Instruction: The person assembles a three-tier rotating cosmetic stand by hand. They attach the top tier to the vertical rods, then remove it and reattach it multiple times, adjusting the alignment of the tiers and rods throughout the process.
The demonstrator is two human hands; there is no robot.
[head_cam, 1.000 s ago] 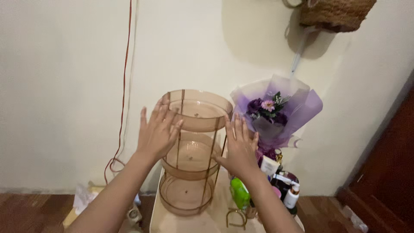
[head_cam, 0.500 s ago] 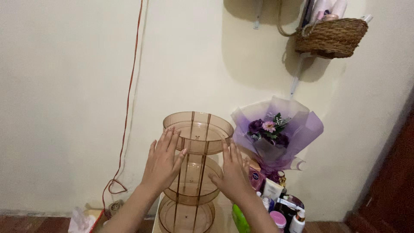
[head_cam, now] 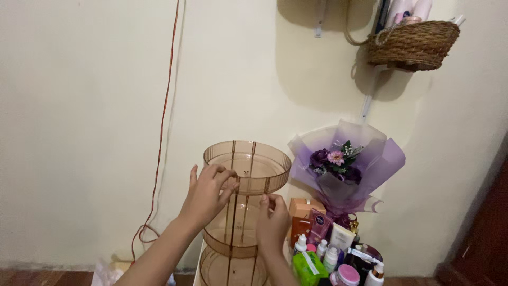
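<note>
Up against the cream wall stands a see-through brownish three-tier rack [head_cam: 241, 212], three round trays stacked on thin upright posts. All three trays look empty; the bottom one is cut off by the frame edge, so only part of it shows. The rack sits on a white table [head_cam: 197, 267] that barely peeks in at the bottom.

The person's left hand [head_cam: 207, 195] is at the rim of the top tray, fingers curled and pinching one of the upright posts just under that rim. The right hand [head_cam: 272, 221] is lower, level with the middle tray, fingertips bunched on another post at the front right. So both hands are closed on the posts, not spread flat.

Just right of the rack there's a crowd of toiletries [head_cam: 330, 249]: small bottles, tubes, a pink-lidded jar, an orange box, a green packet. Behind them leans a bouquet [head_cam: 341, 167] in purple wrap. High on the wall hangs a woven basket [head_cam: 413, 45] with a few tubes or bottles sticking out of it. A red cord [head_cam: 161, 127] runs down the wall on the left.
</note>
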